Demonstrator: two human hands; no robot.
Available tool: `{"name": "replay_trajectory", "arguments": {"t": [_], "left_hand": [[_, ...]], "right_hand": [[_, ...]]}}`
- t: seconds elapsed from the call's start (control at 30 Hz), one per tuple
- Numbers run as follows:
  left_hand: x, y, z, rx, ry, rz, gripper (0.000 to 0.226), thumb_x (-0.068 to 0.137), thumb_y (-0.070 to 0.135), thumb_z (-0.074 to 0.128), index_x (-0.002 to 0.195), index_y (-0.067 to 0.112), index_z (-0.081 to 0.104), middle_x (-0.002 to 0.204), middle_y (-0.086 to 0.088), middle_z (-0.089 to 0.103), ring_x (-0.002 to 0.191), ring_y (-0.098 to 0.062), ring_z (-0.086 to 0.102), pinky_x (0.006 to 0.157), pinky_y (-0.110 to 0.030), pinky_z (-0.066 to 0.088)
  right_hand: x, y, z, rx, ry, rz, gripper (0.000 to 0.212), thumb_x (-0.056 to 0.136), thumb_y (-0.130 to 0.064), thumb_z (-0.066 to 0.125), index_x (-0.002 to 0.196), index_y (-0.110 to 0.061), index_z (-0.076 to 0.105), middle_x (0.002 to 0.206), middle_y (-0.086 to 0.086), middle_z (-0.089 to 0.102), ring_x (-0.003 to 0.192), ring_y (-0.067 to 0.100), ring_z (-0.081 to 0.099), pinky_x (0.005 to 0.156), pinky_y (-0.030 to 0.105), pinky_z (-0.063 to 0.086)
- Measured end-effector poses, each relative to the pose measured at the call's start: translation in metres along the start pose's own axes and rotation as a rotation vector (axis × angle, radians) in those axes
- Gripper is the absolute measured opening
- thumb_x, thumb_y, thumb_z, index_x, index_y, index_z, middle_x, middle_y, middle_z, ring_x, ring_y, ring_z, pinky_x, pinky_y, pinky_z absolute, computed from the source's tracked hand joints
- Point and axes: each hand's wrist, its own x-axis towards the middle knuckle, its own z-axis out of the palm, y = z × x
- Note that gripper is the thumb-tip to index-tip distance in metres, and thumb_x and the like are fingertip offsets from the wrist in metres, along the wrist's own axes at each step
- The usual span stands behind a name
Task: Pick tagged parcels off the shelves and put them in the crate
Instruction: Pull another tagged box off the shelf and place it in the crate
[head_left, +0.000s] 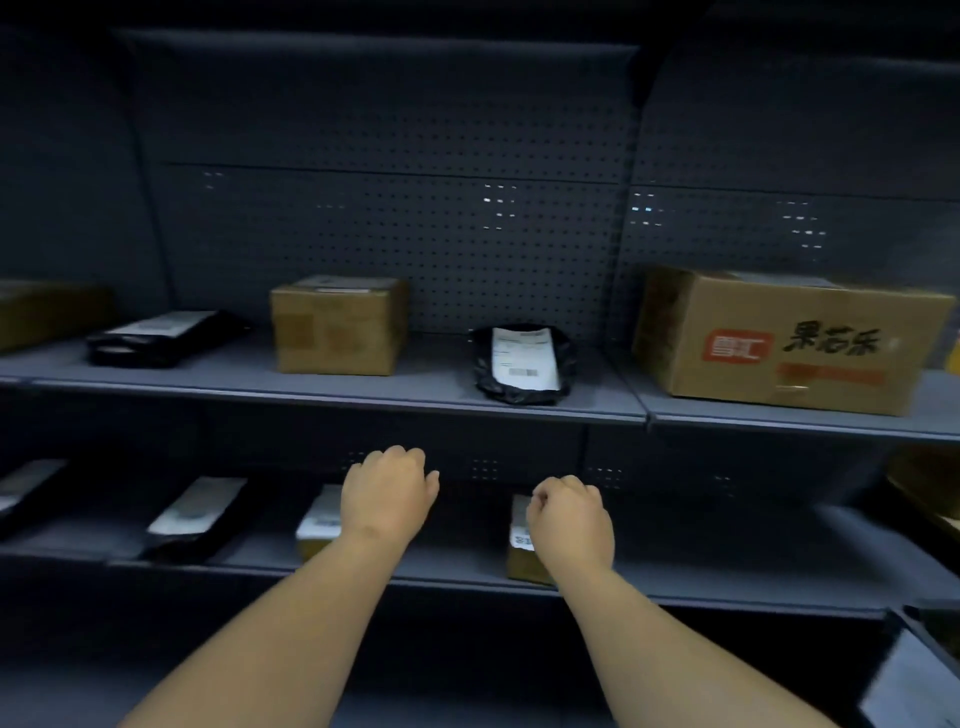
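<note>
Both hands empty: left hand (387, 493) and right hand (569, 519) loosely curled in front of the lower shelf (467, 574), probably reaching. Labels face up for scanning: black poly mailer (522, 364) on upper shelf (363, 397), small carton (522, 561) under the right hand. Crate not visible.

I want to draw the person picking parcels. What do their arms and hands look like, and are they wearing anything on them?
Draw two bare arms. Nothing is worn on them as far as the picture shows: no sleeves, gloves, watch or bracelets. The left hand and right hand show no rings, though the fingers are mostly hidden. The forearms look rounded and smooth.
</note>
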Motion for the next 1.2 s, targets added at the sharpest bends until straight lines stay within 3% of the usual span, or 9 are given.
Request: {"name": "replay_trajectory", "arguments": {"t": [0.13,0.4,0.8,1.2], "left_hand": [[-0.013,-0.061,-0.016,0.045,0.012,-0.112,0.03,0.095,0.043,0.041,0.092,0.018,0.059,0.086,0.002,0.059,0.081,-0.018,0.057,0.063,-0.029,0.037],[-0.056,-0.212,-0.05,0.138,0.033,-0.311,0.03,0.094,0.043,0.043,0.088,0.018,0.058,0.078,0.004,0.052,0.08,-0.018,0.057,0.066,-0.029,0.036],[-0.121,-0.452,-0.112,0.295,0.035,-0.513,0.028,0.094,0.042,0.044,0.091,0.02,0.059,0.093,0.0,0.063,0.091,-0.023,0.059,0.066,-0.033,0.034],[-0.158,-0.592,-0.137,0.349,0.015,-0.674,0.029,0.093,0.04,0.043,0.092,0.017,0.06,0.099,-0.004,0.064,0.097,-0.028,0.058,0.078,-0.037,0.041]], "right_hand": [[-0.004,-0.059,0.021,0.039,-0.067,-0.093,0.025,0.095,-0.022,0.043,0.107,-0.02,0.065,0.112,-0.002,0.06,0.107,0.02,0.048,0.082,0.032,0.048],[-0.033,-0.207,0.072,0.132,-0.149,-0.24,0.024,0.095,-0.027,0.044,0.107,-0.022,0.064,0.11,-0.003,0.059,0.104,0.018,0.049,0.077,0.03,0.047],[-0.106,-0.441,0.146,0.314,-0.25,-0.353,0.025,0.094,-0.025,0.044,0.106,-0.022,0.065,0.113,-0.002,0.059,0.107,0.02,0.048,0.082,0.032,0.047],[-0.153,-0.582,0.198,0.32,-0.338,-0.481,0.03,0.094,-0.023,0.041,0.11,-0.018,0.066,0.115,0.001,0.059,0.109,0.022,0.048,0.087,0.036,0.046]]}}
